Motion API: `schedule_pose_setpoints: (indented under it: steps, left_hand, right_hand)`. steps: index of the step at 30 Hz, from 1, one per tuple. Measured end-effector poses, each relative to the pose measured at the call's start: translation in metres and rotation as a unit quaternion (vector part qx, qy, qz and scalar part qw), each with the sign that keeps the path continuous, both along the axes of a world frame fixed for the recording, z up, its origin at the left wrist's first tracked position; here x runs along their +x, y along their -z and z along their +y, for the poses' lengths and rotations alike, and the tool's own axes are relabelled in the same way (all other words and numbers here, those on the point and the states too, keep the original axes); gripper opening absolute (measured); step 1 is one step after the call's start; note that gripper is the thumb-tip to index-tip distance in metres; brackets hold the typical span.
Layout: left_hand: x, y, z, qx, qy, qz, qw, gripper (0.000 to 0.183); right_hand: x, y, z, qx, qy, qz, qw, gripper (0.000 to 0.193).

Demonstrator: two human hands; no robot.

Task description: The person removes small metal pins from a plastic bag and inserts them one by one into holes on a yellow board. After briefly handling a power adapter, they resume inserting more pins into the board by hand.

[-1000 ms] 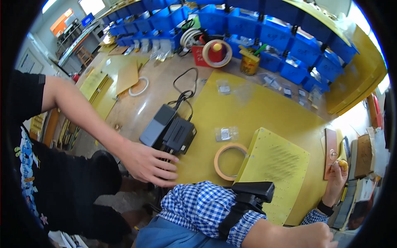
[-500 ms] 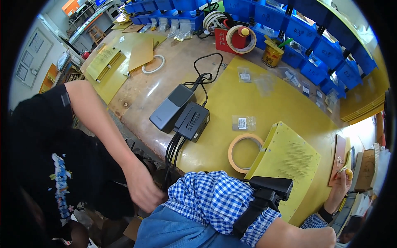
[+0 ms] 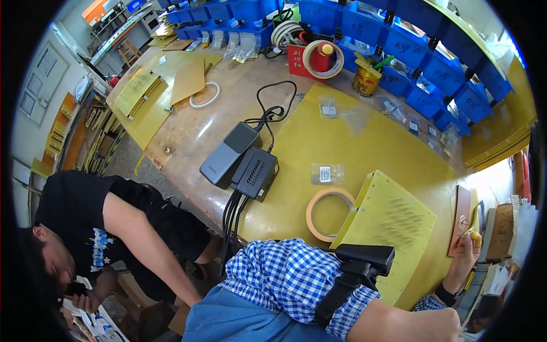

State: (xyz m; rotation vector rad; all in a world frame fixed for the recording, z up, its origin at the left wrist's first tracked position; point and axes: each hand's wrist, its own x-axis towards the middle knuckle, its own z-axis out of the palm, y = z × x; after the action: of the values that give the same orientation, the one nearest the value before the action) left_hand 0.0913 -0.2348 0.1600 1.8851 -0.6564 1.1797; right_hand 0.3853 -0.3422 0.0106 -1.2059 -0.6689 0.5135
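Left hand (image 3: pixel 444 326) at near right, partly cut off; finger opening and any grip can't be told. Co-worker (image 3: pixel 80 208) in black bends low, near left. Right hand (image 3: pixel 464 255), far right of the panel, fingers closed on a small yellow item (image 3: pixel 474 235), beside a reddish-brown strip (image 3: pixel 459 214). Yellow panel (image 3: pixel 393 222) on table (image 3: pixel 176 153), overlapping tape roll (image 3: pixel 311 215) on its left. Farther left, black box (image 3: pixel 256 174) against grey device (image 3: pixel 228 155). Blue bins (image 3: pixel 407 45) along far side.
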Motion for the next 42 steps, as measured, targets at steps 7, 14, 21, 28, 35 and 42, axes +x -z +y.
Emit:
schedule_pose_setpoints:
  steps: [7, 14, 21, 28, 35, 42]
  left_hand:
    - [-0.002, -0.002, 0.020, 0.041, -0.022, 0.079, 0.996, 0.011]
    - [0.020, 0.008, 0.074, -0.059, -0.150, 0.137, 0.977, 0.006]
    - [0.028, 0.009, 0.060, -0.219, -0.052, 0.138, 0.964, 0.005]
    - [0.024, 0.009, 0.061, -0.187, -0.053, 0.171, 0.966, 0.005]
    - [0.023, 0.006, 0.078, -0.175, -0.009, 0.213, 0.961, 0.009]
    - [0.020, -0.008, 0.086, -0.083, -0.025, 0.266, 0.960, 0.015]
  right_hand:
    - [-0.002, 0.009, 0.007, 0.001, -0.019, 0.012, 1.000, 0.012]
    - [0.032, 0.023, -0.092, 0.080, -0.027, 0.077, 0.993, 0.014]
    - [-0.130, -0.111, 0.013, 0.053, 0.014, -0.302, 0.952, 0.019]
    - [-0.151, -0.109, 0.017, 0.108, 0.096, -0.288, 0.947, 0.023]
    - [-0.165, -0.121, 0.035, 0.077, 0.165, -0.400, 0.898, 0.020]
    - [-0.171, -0.142, 0.050, 0.082, 0.212, -0.452, 0.862, 0.017]
